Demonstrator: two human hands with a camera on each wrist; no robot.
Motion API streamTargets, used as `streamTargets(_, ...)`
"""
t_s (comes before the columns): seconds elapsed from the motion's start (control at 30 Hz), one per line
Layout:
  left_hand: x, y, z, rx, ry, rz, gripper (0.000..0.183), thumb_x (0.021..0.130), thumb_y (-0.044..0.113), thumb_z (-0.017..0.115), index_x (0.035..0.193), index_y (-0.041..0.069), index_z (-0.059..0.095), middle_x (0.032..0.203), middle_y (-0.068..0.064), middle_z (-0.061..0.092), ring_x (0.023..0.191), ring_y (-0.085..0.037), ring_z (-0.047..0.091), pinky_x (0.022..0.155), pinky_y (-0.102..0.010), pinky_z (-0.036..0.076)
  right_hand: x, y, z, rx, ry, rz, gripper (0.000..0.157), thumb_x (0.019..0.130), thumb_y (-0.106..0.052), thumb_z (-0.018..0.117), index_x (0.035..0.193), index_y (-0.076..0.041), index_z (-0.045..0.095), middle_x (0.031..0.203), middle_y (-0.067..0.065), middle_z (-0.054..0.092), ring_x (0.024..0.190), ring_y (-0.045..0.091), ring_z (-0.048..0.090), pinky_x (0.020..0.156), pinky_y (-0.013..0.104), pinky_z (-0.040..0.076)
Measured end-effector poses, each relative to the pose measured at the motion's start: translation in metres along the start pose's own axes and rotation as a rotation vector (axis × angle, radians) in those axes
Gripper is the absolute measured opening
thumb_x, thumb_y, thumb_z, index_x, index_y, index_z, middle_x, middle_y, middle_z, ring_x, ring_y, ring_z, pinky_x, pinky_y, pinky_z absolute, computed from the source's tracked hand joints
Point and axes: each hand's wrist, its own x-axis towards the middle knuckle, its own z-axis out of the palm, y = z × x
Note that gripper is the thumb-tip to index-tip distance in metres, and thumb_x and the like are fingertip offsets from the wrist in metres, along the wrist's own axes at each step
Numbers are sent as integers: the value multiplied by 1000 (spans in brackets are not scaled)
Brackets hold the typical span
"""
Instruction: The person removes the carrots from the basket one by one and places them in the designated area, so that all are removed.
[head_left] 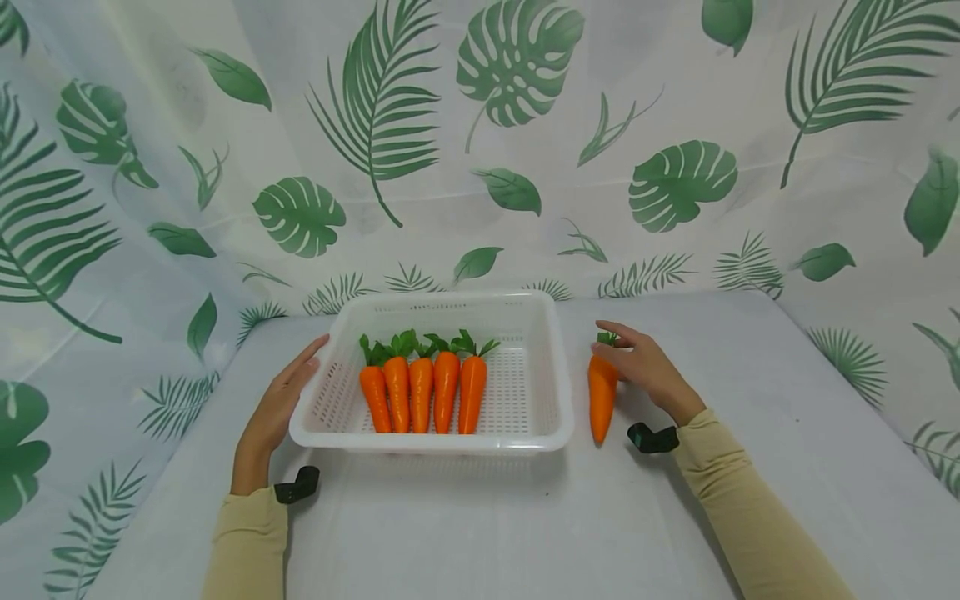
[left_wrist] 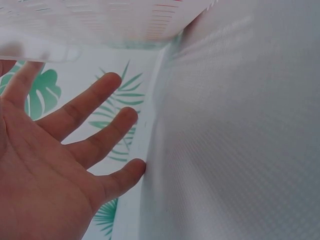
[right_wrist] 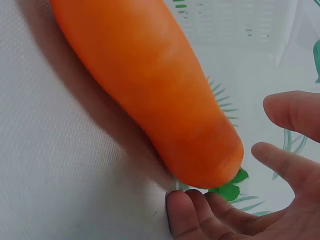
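Note:
A white plastic basket (head_left: pixel 525 442) holds a row of several orange carrots (head_left: pixel 422 392) with green leafy tops. At the basket's left side is my left hand (head_left: pixel 281 400), its fingers extended; in the left wrist view the fingers (left_wrist: pixel 95 145) are spread below the basket's rim. Right of the basket, a single carrot (head_left: pixel 602 396) lies on the table with its tip toward me. My right hand (head_left: pixel 641 362) is over its leafy end. In the right wrist view, thumb and fingers are apart around the top of that carrot (right_wrist: pixel 150 85), without a visible grip.
The table (head_left: pixel 450 533) has a white cover. Behind it and at both sides hangs a white curtain (head_left: pixel 420 242) printed with green leaves. Each wrist carries a small black device, one by the left wrist (head_left: pixel 297 485) and one by the right (head_left: pixel 652 437).

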Motion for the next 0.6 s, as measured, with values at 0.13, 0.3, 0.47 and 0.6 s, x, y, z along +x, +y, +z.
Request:
streamTargets(0.13, 0, 0, 0, -3, -4, 7, 59, 117, 47, 37, 172, 28, 27, 174, -7, 30, 140, -33, 46, 95, -18, 48, 0, 0, -1, -3, 3, 22, 67, 111, -36, 55, 167, -6, 34, 157, 36, 38, 123, 49, 53, 106, 60, 49)
streamTargets(0.3, -1, 1, -1, -11, -6, 7, 58, 117, 46, 37, 172, 28, 27, 174, -7, 30, 141, -32, 45, 96, -18, 48, -1, 1, -3, -8, 12, 34, 68, 111, -35, 54, 168, -6, 32, 157, 39, 36, 114, 47, 59, 104, 59, 50)
streamTargets(0.47, -1, 1, -1, -10, -3, 2, 58, 117, 46, 37, 172, 29, 27, 173, -7, 32, 137, -32, 47, 94, -19, 50, 0, 1, -5, -8, 25, 57, 72, 111, -39, 52, 170, -7, 26, 161, 39, 31, 122, 50, 55, 110, 65, 44)
streamTargets(0.6, -1, 1, -1, -13, -4, 3, 59, 117, 47, 37, 172, 29, 27, 173, -8, 32, 138, -32, 46, 94, -18, 49, 1, 2, -8, 7, 49, 67, 75, 112, -41, 51, 171, -8, 20, 165, 39, 24, 142, 56, 38, 114, 72, 34)
